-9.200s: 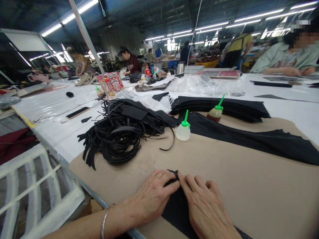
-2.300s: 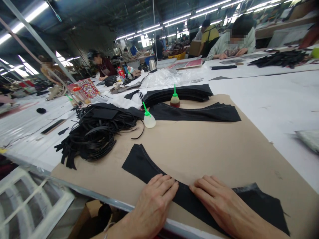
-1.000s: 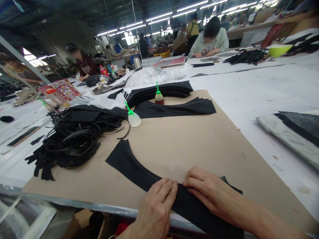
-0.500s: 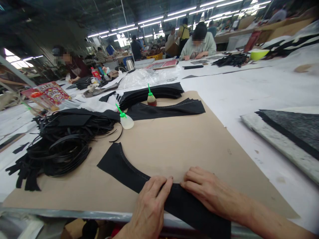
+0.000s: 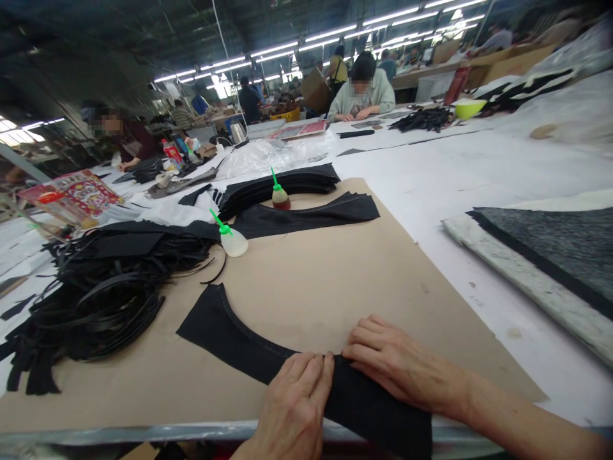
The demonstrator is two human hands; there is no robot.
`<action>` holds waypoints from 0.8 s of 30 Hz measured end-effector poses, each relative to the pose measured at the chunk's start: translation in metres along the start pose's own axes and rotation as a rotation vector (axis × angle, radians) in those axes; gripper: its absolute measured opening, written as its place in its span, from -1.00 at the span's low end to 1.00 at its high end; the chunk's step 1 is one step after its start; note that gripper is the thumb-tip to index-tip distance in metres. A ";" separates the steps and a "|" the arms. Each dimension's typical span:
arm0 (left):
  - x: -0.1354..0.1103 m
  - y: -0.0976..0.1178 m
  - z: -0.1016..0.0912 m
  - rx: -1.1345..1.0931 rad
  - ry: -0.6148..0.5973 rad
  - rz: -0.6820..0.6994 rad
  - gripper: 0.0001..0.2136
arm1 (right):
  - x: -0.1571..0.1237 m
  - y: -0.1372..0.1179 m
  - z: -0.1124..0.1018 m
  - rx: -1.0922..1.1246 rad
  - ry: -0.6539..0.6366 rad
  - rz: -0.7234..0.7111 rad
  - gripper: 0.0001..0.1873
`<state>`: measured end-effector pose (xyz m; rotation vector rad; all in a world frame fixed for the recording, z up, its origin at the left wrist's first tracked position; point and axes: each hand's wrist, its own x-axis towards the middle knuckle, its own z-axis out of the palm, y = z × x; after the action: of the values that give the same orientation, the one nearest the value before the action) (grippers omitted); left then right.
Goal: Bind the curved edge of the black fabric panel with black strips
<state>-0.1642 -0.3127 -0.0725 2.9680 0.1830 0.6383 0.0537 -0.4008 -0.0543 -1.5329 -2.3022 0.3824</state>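
Note:
A curved black piece of leather-like material (image 5: 239, 342) lies across the brown paper sheet (image 5: 287, 281), its right end hanging over the table's front edge. Along its inner curve runs a narrow stitched or folded rim. My left hand (image 5: 299, 399) rests on the middle of the piece, thumb and fingers drawn together at that rim. Just to the right, my right hand (image 5: 400, 361) pinches the same rim, its fingers bent. A small gap parts the two hands. The fingertips' undersides are hidden.
Black strips (image 5: 110, 287) are heaped at the left. Two squeeze bottles with green nozzles, one whitish (image 5: 234, 243) and one holding brown liquid (image 5: 281, 198), stand near stacked black pieces (image 5: 306, 217). A grey slab (image 5: 527, 275) lies right. Across the table a person (image 5: 366, 89) works.
The whole view has shifted slightly, so the table things appear further left. My left thumb and fingers have drawn closer together at the rim. The right hand stays on the piece.

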 end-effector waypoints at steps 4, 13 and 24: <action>0.008 0.004 -0.002 -0.077 -0.033 -0.163 -0.63 | -0.006 0.004 -0.005 0.021 -0.006 0.037 -0.88; 0.036 0.020 0.005 -0.279 -0.131 -0.318 -0.65 | -0.008 0.006 -0.008 0.040 0.017 0.012 -0.84; 0.025 0.021 0.012 -0.176 -0.067 -0.130 -0.54 | -0.021 0.013 -0.016 0.010 0.021 -0.004 -0.80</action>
<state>-0.1348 -0.3307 -0.0705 2.7764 0.2948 0.5099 0.0788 -0.4151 -0.0484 -1.5202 -2.2838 0.3751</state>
